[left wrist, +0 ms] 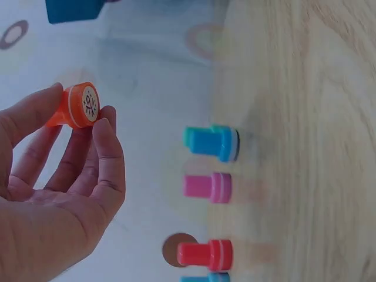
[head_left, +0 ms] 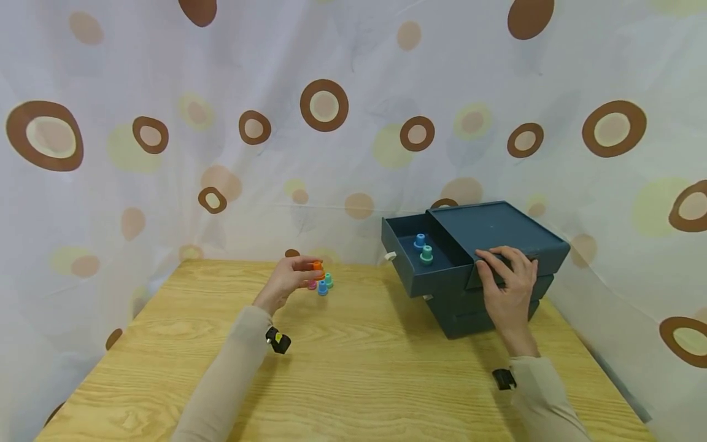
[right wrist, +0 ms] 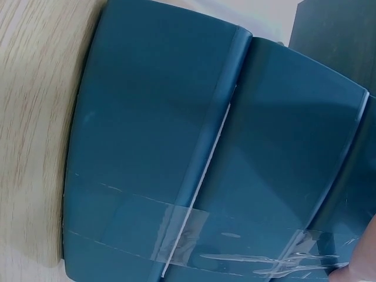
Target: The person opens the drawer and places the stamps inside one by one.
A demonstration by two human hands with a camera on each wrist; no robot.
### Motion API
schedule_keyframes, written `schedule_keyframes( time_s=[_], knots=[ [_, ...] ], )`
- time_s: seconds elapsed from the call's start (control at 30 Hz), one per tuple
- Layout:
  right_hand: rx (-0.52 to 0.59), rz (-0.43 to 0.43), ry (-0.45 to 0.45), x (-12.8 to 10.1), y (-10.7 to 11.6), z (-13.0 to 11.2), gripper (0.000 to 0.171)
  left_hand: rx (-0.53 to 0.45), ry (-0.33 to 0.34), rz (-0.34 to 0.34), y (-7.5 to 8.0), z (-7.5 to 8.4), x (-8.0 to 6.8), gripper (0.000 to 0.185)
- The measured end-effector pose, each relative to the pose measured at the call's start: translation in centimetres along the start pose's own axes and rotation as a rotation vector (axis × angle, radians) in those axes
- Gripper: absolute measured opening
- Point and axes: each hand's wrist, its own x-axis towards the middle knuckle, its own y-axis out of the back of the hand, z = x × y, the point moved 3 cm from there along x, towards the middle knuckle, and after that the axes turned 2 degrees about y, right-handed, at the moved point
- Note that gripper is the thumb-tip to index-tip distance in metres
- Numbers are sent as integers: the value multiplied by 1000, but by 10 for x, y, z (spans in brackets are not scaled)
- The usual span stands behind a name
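A pale curtain [head_left: 353,92] printed with brown and yellow rings hangs behind and beside a light wooden table [head_left: 359,368]. On the table's right side stands a dark blue drawer box [head_left: 486,264], set at an angle. Its top drawer [head_left: 425,258] is pulled out toward the left, and two small stamps stand upright inside it, a blue one [head_left: 420,240] and a teal one [head_left: 426,253] just beside it.

The right hand [head_left: 508,288] rests on the front corner of the box's top, palm down, fingers bent over the edge and pressing on the box. The right wrist view shows only the box's blue side, with strips of clear tape [right wrist: 235,247] across it.

The left hand [head_left: 289,276] is raised just above the table, left of centre. Its thumb and fingertips pinch a small orange stamp [left wrist: 76,107], held at the very tips, clear of the palm, its round patterned face turned outward.

Right beside and below that hand, a cluster of small stamps stands on the table: blue [left wrist: 212,143], pink [left wrist: 207,187] and red [left wrist: 204,254], close together but apart from the hand.
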Motion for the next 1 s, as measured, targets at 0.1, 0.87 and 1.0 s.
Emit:
schedule_keyframes(
  time_s=[0.1,0.87,1.0],
  knots=[
    [2,5,3,1,1,0,17,-24,-23,-27,-5,10,-1,37],
    [4,-13,-17,-1,-2,2,19,-44,-152,9,-27,46,-4,36],
    [7,-4,-15,-2,-1,2,18,-61,-151,10,-31,54,-3,36]
  ],
)
